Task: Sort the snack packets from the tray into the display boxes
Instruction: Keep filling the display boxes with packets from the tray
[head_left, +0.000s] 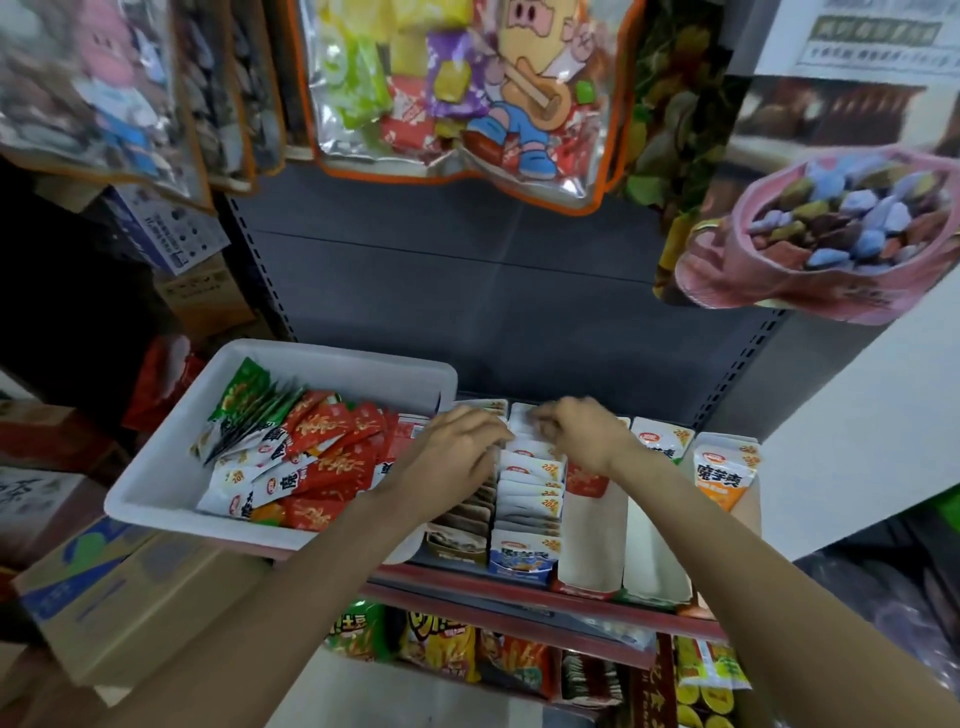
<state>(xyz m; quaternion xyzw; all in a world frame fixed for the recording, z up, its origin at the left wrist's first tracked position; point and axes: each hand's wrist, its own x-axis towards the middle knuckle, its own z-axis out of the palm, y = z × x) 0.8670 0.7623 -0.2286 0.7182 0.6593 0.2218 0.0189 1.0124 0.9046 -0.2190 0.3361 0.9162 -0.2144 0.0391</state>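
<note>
A white plastic tray (171, 483) sits at the left centre of the frame, resting partly on a cardboard carton (130, 587) and partly on the red-edged shelf (519, 597). Inside it lies a loose heap of snack packets (306, 457): green ones toward the upper left of the pile, red ones through the middle, white ones along the lower edge. Just to the right of the tray, in the centre of the frame, a row of narrow display boxes (592, 540) stands side by side on the shelf. The blue-fronted box (519, 561) holds a tight file of white packets standing on edge; the brown box (460, 540) to its left holds darker packets; the boxes further right look nearly bare, with an orange-and-white packet (719, 478) upright at the far right. Both hands work over the back of the blue-fronted box. The left hand (457, 452) lies palm down with fingers spread across the packet tops at the border of the tray and the boxes, not clearly gripping anything. The right hand (576, 431) is curled, its fingers pinched around the top edges of the white packets, though blur hides exactly what they hold. Large bags of assorted sweets (457, 88) hang across the top of the frame.
</note>
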